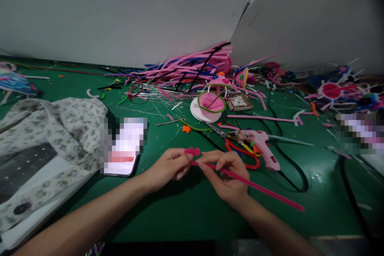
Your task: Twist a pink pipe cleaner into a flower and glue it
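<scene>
Between my two hands is a dark pink pipe cleaner (270,194), its left end bent into small rounded loops like petals. My left hand (171,167) pinches it at the looped end with thumb and fingers. My right hand (228,174) grips the same pipe cleaner just to the right, thumb and forefinger closed on it. From there its long straight tail runs out past my right wrist, down to the right. Beyond my hands lies a small orange pipe-cleaner flower (186,129).
A pink glue gun (265,150) and red-handled scissors (250,164) lie right of my hands. A phone (124,146) and patterned cloth (81,128) are on the left. Behind are a pink cone with a green rim (211,103) and a pile of pipe cleaners (192,64).
</scene>
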Demonstrator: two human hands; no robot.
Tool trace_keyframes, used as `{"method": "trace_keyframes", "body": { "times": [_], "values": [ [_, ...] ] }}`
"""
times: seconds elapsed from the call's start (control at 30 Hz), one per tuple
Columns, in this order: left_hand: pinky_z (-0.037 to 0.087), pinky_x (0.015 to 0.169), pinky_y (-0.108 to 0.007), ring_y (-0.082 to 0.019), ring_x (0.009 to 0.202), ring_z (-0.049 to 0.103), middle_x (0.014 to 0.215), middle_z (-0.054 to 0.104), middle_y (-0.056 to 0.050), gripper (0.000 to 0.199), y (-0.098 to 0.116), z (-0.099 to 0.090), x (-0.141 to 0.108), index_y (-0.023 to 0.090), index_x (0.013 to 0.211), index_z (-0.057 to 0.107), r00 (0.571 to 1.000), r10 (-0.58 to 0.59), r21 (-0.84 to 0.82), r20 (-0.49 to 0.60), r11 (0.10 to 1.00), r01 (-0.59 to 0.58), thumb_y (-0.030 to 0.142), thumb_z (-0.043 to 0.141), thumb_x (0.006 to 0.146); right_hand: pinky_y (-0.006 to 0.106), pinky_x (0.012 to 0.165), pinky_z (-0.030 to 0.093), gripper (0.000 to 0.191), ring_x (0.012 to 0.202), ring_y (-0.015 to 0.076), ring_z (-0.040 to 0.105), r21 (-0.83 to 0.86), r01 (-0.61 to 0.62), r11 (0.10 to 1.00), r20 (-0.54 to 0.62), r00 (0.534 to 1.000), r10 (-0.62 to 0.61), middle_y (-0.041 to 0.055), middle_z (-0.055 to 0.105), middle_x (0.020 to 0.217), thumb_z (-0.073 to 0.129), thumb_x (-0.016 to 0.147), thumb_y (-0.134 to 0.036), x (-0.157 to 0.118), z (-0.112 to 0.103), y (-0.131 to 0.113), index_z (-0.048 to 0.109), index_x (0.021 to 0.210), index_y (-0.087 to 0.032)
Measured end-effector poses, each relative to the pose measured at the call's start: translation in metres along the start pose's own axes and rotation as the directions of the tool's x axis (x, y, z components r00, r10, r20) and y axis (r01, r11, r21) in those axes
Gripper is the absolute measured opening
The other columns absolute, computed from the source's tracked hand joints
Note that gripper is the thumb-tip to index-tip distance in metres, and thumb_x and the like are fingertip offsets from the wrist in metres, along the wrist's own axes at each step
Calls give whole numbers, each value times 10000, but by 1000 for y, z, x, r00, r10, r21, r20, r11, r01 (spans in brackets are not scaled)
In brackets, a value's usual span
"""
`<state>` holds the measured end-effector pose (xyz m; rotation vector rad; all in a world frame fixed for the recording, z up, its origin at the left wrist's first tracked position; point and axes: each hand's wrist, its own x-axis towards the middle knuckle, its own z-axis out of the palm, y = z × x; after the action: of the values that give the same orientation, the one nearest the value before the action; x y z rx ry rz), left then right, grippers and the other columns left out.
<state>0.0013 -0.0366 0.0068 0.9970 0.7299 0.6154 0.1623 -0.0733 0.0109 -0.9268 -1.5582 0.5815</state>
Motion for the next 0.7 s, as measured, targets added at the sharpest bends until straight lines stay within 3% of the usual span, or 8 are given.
{"method": "trace_keyframes", "body": {
  "times": [0.13, 0.27, 0.37, 0.47, 0.57, 0.7],
  "values": [
    [132, 369, -218, -45, 331, 219, 376, 340, 72, 410, 3, 3, 1, 173, 540, 439, 996, -63, -158, 59, 985, 72, 458, 510, 826, 361, 710, 564, 278, 715, 183, 691, -10, -30, 1000, -24, 999, 29, 13, 712, 728, 661, 759, -75, 1, 2, -1, 441, 767, -245],
    [131, 378, -206, -41, 359, 238, 442, 392, 68, 431, 4, 7, 0, 170, 594, 439, 997, -70, -80, -22, 994, 68, 525, 504, 830, 348, 731, 557, 300, 756, 182, 695, -33, -61, 998, -37, 998, 60, 12, 711, 756, 677, 741, -59, -2, 2, 1, 442, 771, -243],
    [150, 396, -205, -42, 399, 261, 470, 371, 76, 419, 3, 5, 0, 169, 599, 436, 998, 0, 14, -63, 1000, 1, 516, 551, 804, 338, 733, 552, 306, 770, 178, 690, -34, -89, 995, -5, 996, 89, 9, 714, 778, 677, 740, -55, -3, 1, 3, 439, 772, -245],
    [165, 405, -213, -46, 405, 261, 442, 355, 80, 414, 2, 0, 0, 165, 589, 454, 999, 34, 60, -4, 998, -34, 503, 556, 805, 341, 728, 550, 325, 756, 182, 689, -26, -152, 988, -16, 988, 151, 4, 707, 759, 710, 721, -78, -3, 1, 4, 433, 763, -244],
    [153, 398, -218, -42, 377, 233, 411, 346, 89, 393, 2, -4, 1, 166, 598, 465, 996, -18, 14, 87, 1000, 17, 483, 561, 809, 345, 703, 557, 344, 743, 187, 687, 37, -173, 984, -48, 984, 174, 2, 693, 742, 730, 704, -86, -1, 1, 5, 429, 762, -243],
    [133, 396, -227, -45, 367, 241, 404, 346, 75, 427, 4, 0, 1, 172, 547, 428, 998, -62, -47, 29, 997, 63, 475, 530, 829, 375, 756, 549, 316, 749, 183, 685, 32, -111, 993, -56, 992, 113, 4, 697, 755, 690, 726, -53, -1, 1, 3, 440, 774, -239]
  ]
}}
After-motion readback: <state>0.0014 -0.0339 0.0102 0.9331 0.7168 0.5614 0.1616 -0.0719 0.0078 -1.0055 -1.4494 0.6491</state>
